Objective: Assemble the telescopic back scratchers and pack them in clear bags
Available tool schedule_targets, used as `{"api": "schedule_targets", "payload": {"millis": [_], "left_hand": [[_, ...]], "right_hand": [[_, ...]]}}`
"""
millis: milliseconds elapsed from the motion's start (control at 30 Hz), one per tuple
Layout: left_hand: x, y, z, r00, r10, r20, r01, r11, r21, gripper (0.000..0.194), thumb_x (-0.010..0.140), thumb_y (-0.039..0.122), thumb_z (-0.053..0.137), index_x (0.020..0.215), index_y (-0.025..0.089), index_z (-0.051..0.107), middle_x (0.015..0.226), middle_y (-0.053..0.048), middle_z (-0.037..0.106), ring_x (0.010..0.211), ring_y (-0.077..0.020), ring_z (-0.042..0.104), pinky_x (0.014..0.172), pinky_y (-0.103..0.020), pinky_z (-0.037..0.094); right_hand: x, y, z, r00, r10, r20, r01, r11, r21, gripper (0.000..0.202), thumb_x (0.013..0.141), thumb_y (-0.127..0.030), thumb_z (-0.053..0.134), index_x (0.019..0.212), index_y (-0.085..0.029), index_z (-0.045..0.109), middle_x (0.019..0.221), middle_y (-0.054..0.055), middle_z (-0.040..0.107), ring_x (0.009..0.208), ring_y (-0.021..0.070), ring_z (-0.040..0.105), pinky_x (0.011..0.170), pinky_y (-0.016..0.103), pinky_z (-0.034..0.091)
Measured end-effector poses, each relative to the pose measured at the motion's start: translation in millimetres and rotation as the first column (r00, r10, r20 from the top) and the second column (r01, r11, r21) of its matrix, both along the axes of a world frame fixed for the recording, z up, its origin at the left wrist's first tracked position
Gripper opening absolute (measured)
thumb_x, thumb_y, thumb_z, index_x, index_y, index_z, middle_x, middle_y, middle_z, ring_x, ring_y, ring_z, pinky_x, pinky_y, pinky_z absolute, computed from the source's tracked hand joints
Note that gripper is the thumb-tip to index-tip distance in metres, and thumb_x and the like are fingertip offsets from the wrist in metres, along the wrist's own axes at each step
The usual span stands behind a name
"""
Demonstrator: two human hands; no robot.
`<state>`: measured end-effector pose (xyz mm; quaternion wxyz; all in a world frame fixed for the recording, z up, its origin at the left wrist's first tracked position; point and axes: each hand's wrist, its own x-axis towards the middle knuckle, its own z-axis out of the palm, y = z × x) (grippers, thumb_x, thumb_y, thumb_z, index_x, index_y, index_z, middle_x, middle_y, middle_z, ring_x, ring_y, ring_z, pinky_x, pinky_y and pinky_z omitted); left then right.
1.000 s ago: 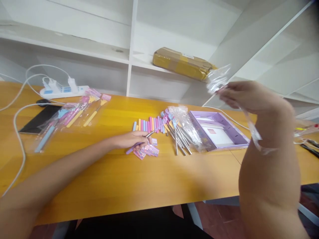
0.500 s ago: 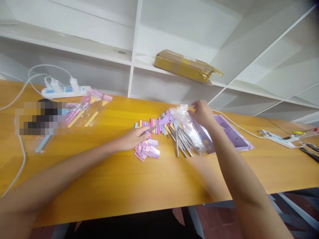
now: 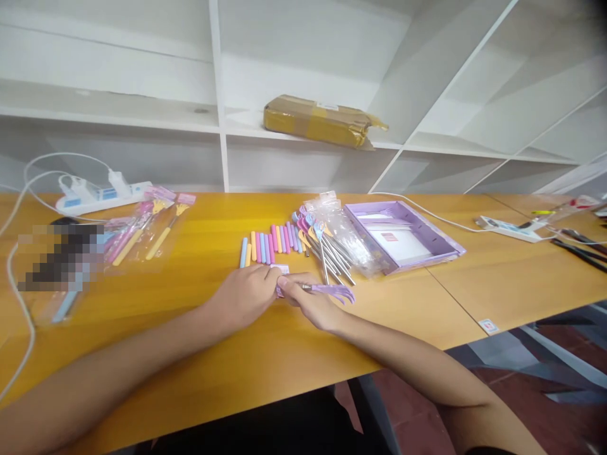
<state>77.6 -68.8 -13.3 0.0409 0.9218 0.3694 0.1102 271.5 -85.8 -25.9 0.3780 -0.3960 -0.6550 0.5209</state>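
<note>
1. White shelving (image 3: 219, 76) rises behind an orange-yellow wooden table (image 3: 265, 360); a tape-wrapped brown parcel (image 3: 315, 120) sits on one shelf.
2. Over the table's middle, the right hand (image 3: 315, 303) has its grip closed, pinching a purple claw-headed stick (image 3: 336, 291). The claw points right, with a short length of metal shaft showing beside the fingers.
3. Against it, the left hand (image 3: 249, 294) has its fingers curled closed; what lies inside that grip is hidden.
4. Pink-and-white cards (image 3: 281, 270) show partly between and just behind the hands.
5. Beyond them, short coloured tubes (image 3: 265, 245) lie side by side in an uneven row, in blue, yellow, pink and purple.
6. Right of the tubes is a heap of metal rods (image 3: 334, 256) with coloured claw heads, next to clear plastic bags (image 3: 355, 243).
7. Beside the bags stands an open purple box (image 3: 408, 243) with white and printed pieces inside.
8. At left lie bagged claw sticks (image 3: 142, 234) near a white power strip (image 3: 102, 199); another power strip (image 3: 509, 229) is at far right.
</note>
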Motion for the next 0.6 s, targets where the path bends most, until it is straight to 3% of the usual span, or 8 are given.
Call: {"api": "schedule_targets", "payload": {"millis": [100,267,433,533,600], "left_hand": [[0,3,-3.3,0.998,0.034,-0.044,-0.036,0.999,-0.034,0.010,0.100,0.016,0.050,0.097,0.018,0.059,0.095,-0.014,0.072,0.087,-0.0286,0.069,0.074,-0.040,0.055],[0,4,-4.9,0.994,0.020,-0.112,-0.035,0.991,-0.130,0.014,0.096,0.013,0.051,0.087,0.021,0.057,0.077,-0.009,0.067,0.068,-0.0249,0.064,0.062,-0.036,0.049],[-5,9,2.4,0.990,-0.017,-0.140,0.008,0.998,-0.059,0.015,0.095,0.014,0.048,0.084,0.022,0.056,0.071,-0.006,0.062,0.064,-0.0219,0.057,0.057,-0.032,0.038],[-33,40,10.6,0.982,0.146,-0.123,-0.146,0.989,0.013,0.017,0.092,0.017,0.050,0.076,0.023,0.051,0.065,-0.004,0.054,0.059,-0.0208,0.051,0.057,-0.033,0.031],[-63,71,15.9,0.920,0.387,-0.064,-0.382,0.921,0.076,0.024,0.093,0.020,0.049,0.069,0.023,0.045,0.061,-0.002,0.046,0.058,-0.0205,0.049,0.059,-0.033,0.030]], "right_hand": [[1,3,-2.5,0.997,-0.021,-0.069,0.015,0.996,-0.087,0.061,0.098,-0.065,0.057,0.060,-0.024,0.034,0.056,-0.006,0.028,0.055,0.0108,0.023,0.056,0.031,0.020],[0,-12,-1.2,0.995,-0.019,-0.101,0.009,0.994,-0.106,0.063,0.098,-0.064,0.059,0.057,-0.024,0.033,0.053,-0.007,0.027,0.052,0.0096,0.023,0.053,0.030,0.019],[14,-24,6.7,0.996,-0.051,-0.074,0.044,0.994,-0.099,0.058,0.100,-0.059,0.056,0.059,-0.024,0.035,0.055,-0.006,0.029,0.051,0.0094,0.022,0.051,0.029,0.018],[55,-29,17.0,0.978,-0.188,-0.093,0.187,0.982,-0.018,0.053,0.100,-0.052,0.052,0.059,-0.025,0.033,0.054,-0.005,0.029,0.049,0.0103,0.023,0.049,0.030,0.019],[96,-35,32.3,0.933,-0.348,-0.090,0.358,0.923,0.140,0.054,0.099,-0.051,0.053,0.057,-0.025,0.035,0.052,-0.005,0.028,0.047,0.0114,0.024,0.047,0.031,0.020]]}}
